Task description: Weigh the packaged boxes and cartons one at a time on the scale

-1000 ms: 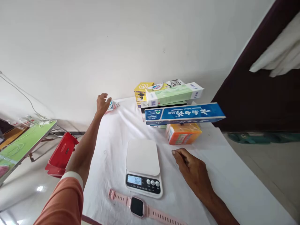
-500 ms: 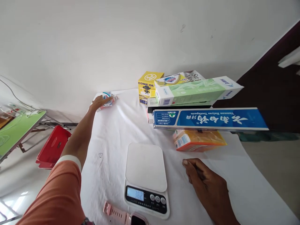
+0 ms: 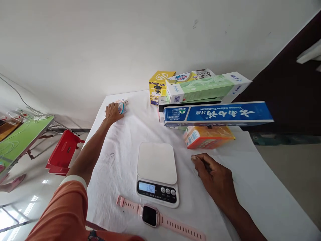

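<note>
At the far left corner of the cloth-covered table, my left hand point(image 3: 112, 113) is wrapped over a small soap box point(image 3: 122, 106) with white, pink and blue print. Its fingers partly hide the box, which rests on the cloth. My right hand point(image 3: 214, 177) hovers low at the right with thumb and fingers curled together, and nothing shows in them. Between the hands stands a white kitchen scale point(image 3: 156, 162), its plate bare and its display reading 362. Closest to my right hand is an orange plastic-wrapped pack point(image 3: 209, 138).
A stack at the back right holds a blue toothpaste box point(image 3: 218, 113), a green-and-white box point(image 3: 205, 87) and a yellow box point(image 3: 160, 88). A pink-strapped watch point(image 3: 149, 215) lies before the scale. Left of the table are a red stool point(image 3: 61, 152) and a green table point(image 3: 27, 134).
My left hand has turned, and the soap box under it now lies at a different angle. The whole view has shifted, bringing the full watch into sight. My right hand keeps its curled shape.
</note>
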A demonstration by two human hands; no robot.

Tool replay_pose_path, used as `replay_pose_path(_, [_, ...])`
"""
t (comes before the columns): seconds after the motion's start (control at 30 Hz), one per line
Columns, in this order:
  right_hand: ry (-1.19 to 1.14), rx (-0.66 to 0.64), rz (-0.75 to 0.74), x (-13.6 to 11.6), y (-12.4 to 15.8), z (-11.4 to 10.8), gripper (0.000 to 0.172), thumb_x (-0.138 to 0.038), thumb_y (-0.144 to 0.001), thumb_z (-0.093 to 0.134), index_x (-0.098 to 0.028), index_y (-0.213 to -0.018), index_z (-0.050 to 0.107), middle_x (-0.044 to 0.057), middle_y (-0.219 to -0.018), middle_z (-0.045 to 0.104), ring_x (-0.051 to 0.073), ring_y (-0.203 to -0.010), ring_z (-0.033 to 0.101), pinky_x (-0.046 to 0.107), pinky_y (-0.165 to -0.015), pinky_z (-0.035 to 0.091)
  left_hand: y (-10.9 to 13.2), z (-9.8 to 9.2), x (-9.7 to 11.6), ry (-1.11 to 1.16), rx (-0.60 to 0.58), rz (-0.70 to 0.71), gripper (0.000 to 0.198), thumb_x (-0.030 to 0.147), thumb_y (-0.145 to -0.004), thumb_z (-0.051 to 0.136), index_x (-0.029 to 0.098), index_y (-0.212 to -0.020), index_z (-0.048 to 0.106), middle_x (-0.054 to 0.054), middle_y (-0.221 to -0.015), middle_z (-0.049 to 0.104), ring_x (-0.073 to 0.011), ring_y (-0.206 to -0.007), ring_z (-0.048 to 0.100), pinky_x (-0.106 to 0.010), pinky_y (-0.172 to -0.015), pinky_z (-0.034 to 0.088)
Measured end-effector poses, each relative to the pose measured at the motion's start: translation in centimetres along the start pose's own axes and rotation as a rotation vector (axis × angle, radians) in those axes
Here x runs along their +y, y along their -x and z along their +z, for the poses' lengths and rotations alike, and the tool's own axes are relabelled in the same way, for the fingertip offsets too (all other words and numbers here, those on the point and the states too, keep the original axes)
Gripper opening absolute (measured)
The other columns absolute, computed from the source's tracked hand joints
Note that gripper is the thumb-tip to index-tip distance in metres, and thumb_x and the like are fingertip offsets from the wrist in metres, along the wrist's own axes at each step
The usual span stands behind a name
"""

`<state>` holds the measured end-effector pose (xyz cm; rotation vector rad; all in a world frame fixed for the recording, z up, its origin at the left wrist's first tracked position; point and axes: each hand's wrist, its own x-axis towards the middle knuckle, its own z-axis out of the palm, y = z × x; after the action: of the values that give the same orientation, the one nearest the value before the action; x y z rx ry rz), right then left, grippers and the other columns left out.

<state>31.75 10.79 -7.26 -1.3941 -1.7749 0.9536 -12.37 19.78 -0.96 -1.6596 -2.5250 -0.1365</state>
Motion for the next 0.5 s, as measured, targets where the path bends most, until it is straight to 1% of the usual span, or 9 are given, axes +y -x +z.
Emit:
replay_pose_path(0.1, [0.011,0.014,-0.059,-0.2,0.0,0.0,0.042,-0.060,-0.098,0.050,-0.025,-0.074,0.054,-0.003,-0.058,0.050,0.014,-0.052,0.045,0.029,-0.055,0.039,2.4,-0.8,1.1,0.075,0.013,0.015,0.055,0.034,-0.076,0.077,0.019,-0.124,0.055,-0.022,-0.131,0.067,-0.0426,-0.126,0.063,-0.053,-0.107,0.046])
replay_pose_path(0.17, [0.024,0.026,-0.103,-0.2,0.0,0.1,0.042,-0.057,-0.099,0.050,-0.025,-0.072,0.053,-0.003,-0.057,0.050,0.014,-0.053,0.045,0.029,-0.056,0.038,4.7,-2.0,1.9,0.175,0.008,0.015,0.061,0.037,-0.076,0.076,0.021,-0.129,0.049,-0.018,-0.125,0.071,-0.0386,-0.115,0.069,-0.049,-0.096,0.052])
replay_pose_path(0.23, [0.035,0.041,-0.133,-0.2,-0.1,0.1,0.041,-0.055,-0.099,0.049,-0.025,-0.070,0.051,-0.002,-0.056,0.051,0.015,-0.053,0.046,0.029,-0.057,0.038,7.4,-3.6,2.8,0.276,-0.006,0.053,0.063,0.038,-0.075,0.077,0.023,-0.128,0.047,-0.013,-0.116,0.073,-0.0329,-0.101,0.072,-0.043,-0.083,0.055])
replay_pose_path(0.3, [0.039,0.056,-0.152,-0.1,-0.1,0.2,0.040,-0.054,-0.098,0.050,-0.025,-0.071,0.051,-0.001,-0.057,0.054,0.015,-0.053,0.047,0.030,-0.057,0.037,10.4,-5.2,4.0,0.356,-0.035,0.140,0.056,0.039,-0.075,0.076,0.024,-0.122,0.049,-0.009,-0.109,0.074,-0.0278,-0.092,0.072,-0.038,-0.074,0.055])
replay_pose_path(0.37, [0.040,0.067,-0.166,0.0,-0.1,0.4,0.037,-0.053,-0.097,0.050,-0.025,-0.073,0.053,0.000,-0.059,0.058,0.015,-0.054,0.049,0.030,-0.058,0.038,13.5,-6.6,5.3,0.400,-0.083,0.247,0.049,0.041,-0.076,0.076,0.024,-0.116,0.053,-0.007,-0.104,0.075,-0.0249,-0.086,0.072,-0.036,-0.069,0.054])
replay_pose_path(0.43, [0.038,0.070,-0.175,0.2,-0.1,0.5,0.034,-0.051,-0.096,0.051,-0.025,-0.075,0.055,0.001,-0.063,0.061,0.016,-0.057,0.053,0.030,-0.060,0.039,16.3,-7.4,6.8,0.401,-0.133,0.359,0.047,0.041,-0.077,0.076,0.024,-0.115,0.057,-0.005,-0.100,0.075,-0.0235,-0.082,0.071,-0.035,-0.068,0.054])
replay_pose_path(0.5, [0.035,0.078,-0.191,0.4,0.0,0.5,0.033,-0.051,-0.096,0.051,-0.025,-0.076,0.055,0.002,-0.067,0.064,0.018,-0.062,0.056,0.031,-0.063,0.041,18.7,-7.6,8.2,0.374,-0.167,0.474,0.044,0.039,-0.077,0.076,0.023,-0.114,0.060,-0.005,-0.098,0.075,-0.0235,-0.082,0.071,-0.036,-0.072,0.056])
